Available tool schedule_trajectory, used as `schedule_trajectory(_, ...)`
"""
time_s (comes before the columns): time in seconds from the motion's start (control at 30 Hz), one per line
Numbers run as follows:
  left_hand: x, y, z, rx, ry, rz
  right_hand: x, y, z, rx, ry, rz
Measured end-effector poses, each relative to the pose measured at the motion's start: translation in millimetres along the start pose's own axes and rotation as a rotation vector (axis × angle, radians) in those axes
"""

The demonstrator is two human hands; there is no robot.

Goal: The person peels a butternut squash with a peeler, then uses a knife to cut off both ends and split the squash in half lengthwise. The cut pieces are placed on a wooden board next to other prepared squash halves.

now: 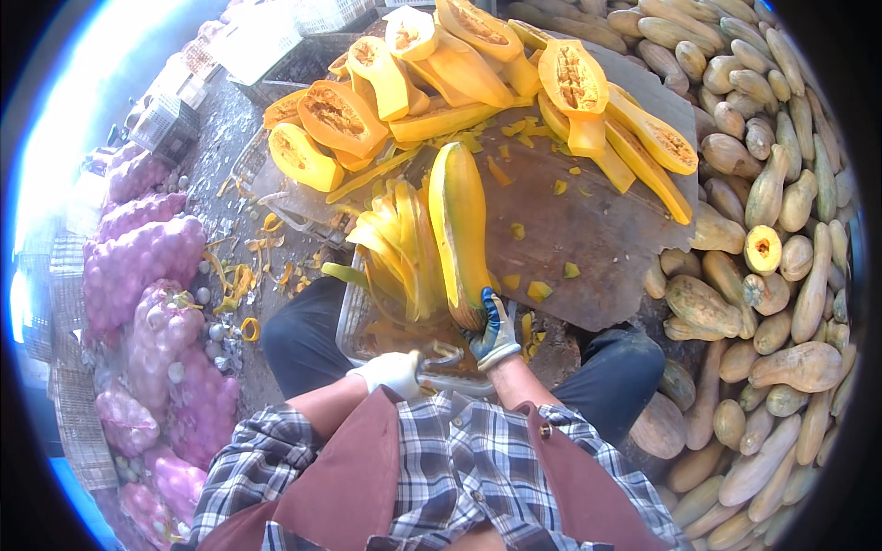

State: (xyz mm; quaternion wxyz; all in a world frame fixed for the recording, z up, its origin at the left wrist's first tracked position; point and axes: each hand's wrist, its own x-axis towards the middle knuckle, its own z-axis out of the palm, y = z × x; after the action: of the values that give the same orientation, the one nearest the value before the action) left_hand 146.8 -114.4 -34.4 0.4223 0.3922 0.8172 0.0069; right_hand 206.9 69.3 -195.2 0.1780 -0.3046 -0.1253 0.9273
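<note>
A long, partly peeled squash (460,227) leans lengthwise in front of me, its upper end against the board. Strips of green-yellow skin remain on its left side and around its lower end. My right hand (495,330), in a white glove with blue-coated fingers, grips that lower end. My left hand (391,374), in a white glove, is near my belly, closed around a blurred tool that looks like a peeler (442,355). Long yellow peel strips (396,255) hang left of the squash, over a white plastic crate (346,320) between my knees.
Halved, peeled squashes (475,62) are piled on the far side of a worn board (551,227) strewn with peel scraps. Unpeeled squashes (772,303) heap up on the right. Purple net sacks (148,268) and plastic crates (165,127) stand at left; peels (238,286) litter the floor.
</note>
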Motion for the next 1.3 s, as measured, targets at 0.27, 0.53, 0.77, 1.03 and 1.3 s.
schedule_trajectory(0.27, 151.5, -22.2, -218.3, 0.1, 0.507, -0.217, -8.8, 7.0, -1.7, -0.071, 0.05, -0.149)
schedule_trajectory(0.53, 150.9, -6.0, -204.5, 0.089, 0.422, -0.215, -19.1, -4.7, 17.9, -0.033, 0.102, -0.118)
schedule_trajectory(0.77, 42.0, 19.2, -27.2, -0.1, 0.309, -0.122, -9.7, -7.7, 18.0, -0.078, 0.016, -0.14)
schedule_trajectory(1.03, 80.4, -30.3, -136.6, -0.107, 0.485, -0.106, -16.0, -10.6, 18.5, -0.095, 0.067, -0.11)
schedule_trajectory(1.3, 216.4, -72.6, -229.3, 0.257, 0.187, -0.168, -23.1, -9.1, 17.7, -0.142, 0.064, -0.102)
